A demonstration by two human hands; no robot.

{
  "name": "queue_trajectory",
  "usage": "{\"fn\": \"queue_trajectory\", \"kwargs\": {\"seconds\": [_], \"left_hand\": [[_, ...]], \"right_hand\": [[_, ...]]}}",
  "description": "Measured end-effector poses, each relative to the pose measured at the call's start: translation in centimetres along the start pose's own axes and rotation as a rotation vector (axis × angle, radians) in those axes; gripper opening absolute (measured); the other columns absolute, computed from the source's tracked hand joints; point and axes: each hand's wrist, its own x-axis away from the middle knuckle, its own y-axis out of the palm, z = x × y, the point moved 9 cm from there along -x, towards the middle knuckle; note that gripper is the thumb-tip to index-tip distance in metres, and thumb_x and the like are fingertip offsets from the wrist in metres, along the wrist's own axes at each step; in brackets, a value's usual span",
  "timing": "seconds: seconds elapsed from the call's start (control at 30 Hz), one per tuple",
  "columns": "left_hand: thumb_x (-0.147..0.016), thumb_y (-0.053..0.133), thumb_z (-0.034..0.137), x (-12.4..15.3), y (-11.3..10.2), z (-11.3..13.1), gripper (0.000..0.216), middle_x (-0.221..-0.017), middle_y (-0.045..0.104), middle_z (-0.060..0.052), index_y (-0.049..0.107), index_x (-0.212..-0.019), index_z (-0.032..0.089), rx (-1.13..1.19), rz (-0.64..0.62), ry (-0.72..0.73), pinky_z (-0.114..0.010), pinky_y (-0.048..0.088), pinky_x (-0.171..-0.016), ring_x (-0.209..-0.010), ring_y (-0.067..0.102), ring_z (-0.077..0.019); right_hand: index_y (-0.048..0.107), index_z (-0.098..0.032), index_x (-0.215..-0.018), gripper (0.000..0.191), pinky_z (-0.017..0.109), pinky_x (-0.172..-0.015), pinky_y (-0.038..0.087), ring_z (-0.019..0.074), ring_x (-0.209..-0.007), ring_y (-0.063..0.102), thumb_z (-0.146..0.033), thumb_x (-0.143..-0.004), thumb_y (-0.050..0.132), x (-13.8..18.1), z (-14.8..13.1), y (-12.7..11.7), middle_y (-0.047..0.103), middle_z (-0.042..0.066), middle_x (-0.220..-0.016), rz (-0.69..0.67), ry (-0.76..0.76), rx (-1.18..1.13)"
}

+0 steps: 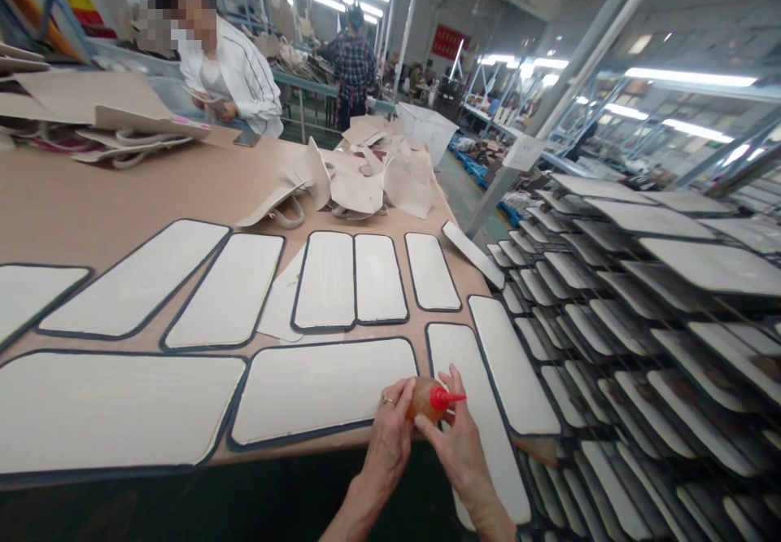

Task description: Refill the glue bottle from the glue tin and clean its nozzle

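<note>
A squeeze bottle (422,399) with a brownish body and a red pointed nozzle lies between my two hands above the table's front edge, its tip pointing right. My left hand (391,424) wears a ring and wraps round the body of the bottle. Close to the red cap, the fingers and thumb of my right hand (459,436) close on the bottle too. Under and behind the hands lie white panels with dark rims, among them a wide rounded panel (323,387) to the left and a narrow panel (455,351) at the right.
More white panels (115,412) cover the near table (201,180). Beige bag pieces with handles (357,184) are heaped at the far side, others (91,107) at the left. A rack of panels (610,322) stands right. A person in white (237,70) works across the table.
</note>
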Motion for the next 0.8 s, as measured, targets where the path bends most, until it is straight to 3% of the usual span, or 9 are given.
{"fn": "queue_trajectory", "kwargs": {"seconds": [0.17, 0.37, 0.53, 0.67, 0.8], "left_hand": [[-0.080, 0.039, 0.006, 0.0, -0.1, 0.1, 0.052, -0.123, 0.051, -0.014, 0.045, -0.129, 0.020, 0.071, 0.031, -0.001, -0.049, 0.038, -0.098, -0.114, 0.046, -0.0248], [-0.077, 0.041, 0.004, -0.9, -1.3, -0.3, 0.053, -0.124, 0.050, -0.013, 0.047, -0.127, 0.020, 0.152, 0.048, -0.075, -0.048, 0.034, -0.101, -0.116, 0.045, -0.0240], [-0.071, 0.053, 0.007, -1.6, -1.9, -0.7, 0.054, -0.123, 0.051, -0.009, 0.052, -0.123, 0.022, 0.383, 0.035, -0.162, -0.044, 0.035, -0.102, -0.117, 0.045, -0.0249], [-0.069, 0.064, 0.016, -1.3, -2.2, -2.6, 0.053, -0.128, 0.047, -0.010, 0.053, -0.121, 0.020, 0.565, 0.051, -0.290, -0.043, 0.039, -0.099, -0.118, 0.046, -0.0274], [-0.070, 0.067, 0.024, -1.0, -2.5, -2.9, 0.054, -0.126, 0.054, -0.011, 0.052, -0.122, 0.017, 0.685, -0.001, -0.351, -0.042, 0.042, -0.097, -0.115, 0.051, -0.0285]], "right_hand": [[0.023, -0.019, -0.139, 0.081, 0.044, -0.099, 0.036, 0.0269, -0.123, 0.036, -0.029, -0.068, 0.061, -0.1, 0.4, 0.0, 0.035, 0.012, -0.136, -0.051, -0.008, -0.009], [0.009, -0.027, -0.140, 0.085, 0.036, -0.092, 0.045, 0.0214, -0.111, 0.049, -0.028, -0.072, 0.061, 1.2, -1.5, 0.3, 0.033, 0.009, -0.136, -0.193, 0.026, -0.128], [0.012, -0.027, -0.137, 0.088, 0.036, -0.086, 0.048, 0.0236, -0.105, 0.053, -0.033, -0.071, 0.071, 1.8, -2.8, -2.4, 0.036, 0.013, -0.132, -0.111, 0.055, -0.300], [0.022, -0.025, -0.133, 0.063, 0.038, -0.083, 0.049, 0.0244, -0.103, 0.055, -0.043, -0.084, 0.059, 1.0, -1.7, -5.4, 0.044, 0.014, -0.127, 0.048, 0.031, -0.405], [0.032, -0.017, -0.129, 0.062, 0.042, -0.094, 0.042, 0.0247, -0.106, 0.054, -0.049, -0.083, 0.059, -0.6, 0.4, -4.5, 0.056, 0.014, -0.114, 0.037, 0.031, -0.394]]}}
